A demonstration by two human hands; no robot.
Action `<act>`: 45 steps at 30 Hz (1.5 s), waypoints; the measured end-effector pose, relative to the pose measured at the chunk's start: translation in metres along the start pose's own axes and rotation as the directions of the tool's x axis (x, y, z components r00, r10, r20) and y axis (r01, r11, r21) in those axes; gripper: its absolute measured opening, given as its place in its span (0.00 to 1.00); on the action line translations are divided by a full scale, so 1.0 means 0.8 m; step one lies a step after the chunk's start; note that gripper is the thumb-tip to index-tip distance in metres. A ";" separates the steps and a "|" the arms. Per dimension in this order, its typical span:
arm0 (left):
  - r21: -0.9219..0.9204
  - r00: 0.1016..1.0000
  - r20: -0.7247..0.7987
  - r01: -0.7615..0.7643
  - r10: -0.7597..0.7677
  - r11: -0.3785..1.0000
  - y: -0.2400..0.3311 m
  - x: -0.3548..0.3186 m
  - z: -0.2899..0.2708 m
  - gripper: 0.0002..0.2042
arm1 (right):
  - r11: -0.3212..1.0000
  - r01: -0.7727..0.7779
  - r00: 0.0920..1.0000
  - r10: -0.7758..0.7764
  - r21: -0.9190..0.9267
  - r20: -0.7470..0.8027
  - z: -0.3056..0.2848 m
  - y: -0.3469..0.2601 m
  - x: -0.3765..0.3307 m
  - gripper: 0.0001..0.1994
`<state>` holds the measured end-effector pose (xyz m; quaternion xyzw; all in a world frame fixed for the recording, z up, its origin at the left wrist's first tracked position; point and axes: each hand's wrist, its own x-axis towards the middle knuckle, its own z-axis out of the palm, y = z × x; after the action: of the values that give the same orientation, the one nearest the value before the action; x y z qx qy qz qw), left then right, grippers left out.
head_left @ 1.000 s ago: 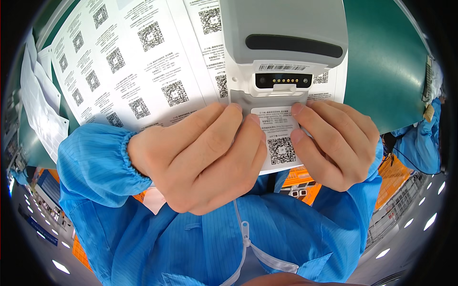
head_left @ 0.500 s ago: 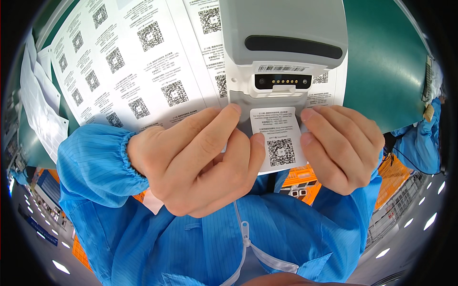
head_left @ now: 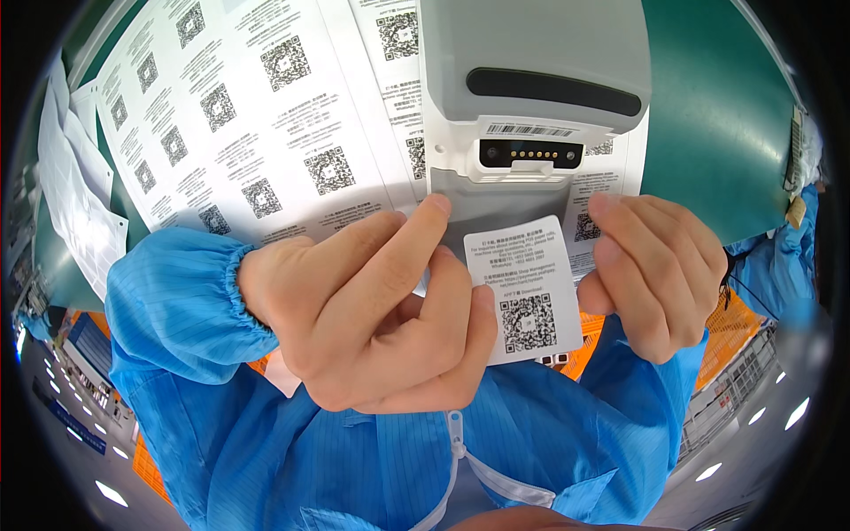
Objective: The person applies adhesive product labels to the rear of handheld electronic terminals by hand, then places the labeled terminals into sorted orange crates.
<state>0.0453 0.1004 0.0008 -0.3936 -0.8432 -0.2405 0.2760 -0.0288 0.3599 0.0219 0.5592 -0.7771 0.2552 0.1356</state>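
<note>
By the left hand (head_left: 381, 319) sits a white, round-cornered label (head_left: 524, 288).

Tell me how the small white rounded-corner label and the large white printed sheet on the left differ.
The small white rounded-corner label is far smaller than the large white printed sheet. The label is held by the left hand, while the sheet lies on the green table. The label shows one square code; the sheet shows many. Both are white with black print.

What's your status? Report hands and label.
Left hand holding white label at its left side. Right hand beside it, holding nothing visible. Gray device beyond, not covering it.
</note>
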 end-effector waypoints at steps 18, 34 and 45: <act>0.083 0.995 0.026 -0.103 0.101 0.991 0.000 -0.008 -0.003 0.15 | 0.985 0.166 0.986 -0.167 -0.036 -0.026 0.019 -0.002 -0.008 0.13; 0.085 0.985 0.043 -0.170 0.167 0.982 -0.005 -0.008 -0.003 0.15 | 0.988 0.156 0.987 -0.156 -0.017 -0.020 0.018 -0.003 -0.004 0.11; 0.070 0.984 0.021 -0.176 0.175 0.982 -0.007 -0.008 0.001 0.15 | 0.988 0.156 0.988 -0.156 -0.016 0.002 0.017 -0.003 -0.005 0.11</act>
<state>0.0442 0.0944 -0.0045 -0.4581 -0.8153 -0.1820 0.3039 -0.0244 0.3547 0.0093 0.6171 -0.7331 0.2376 0.1593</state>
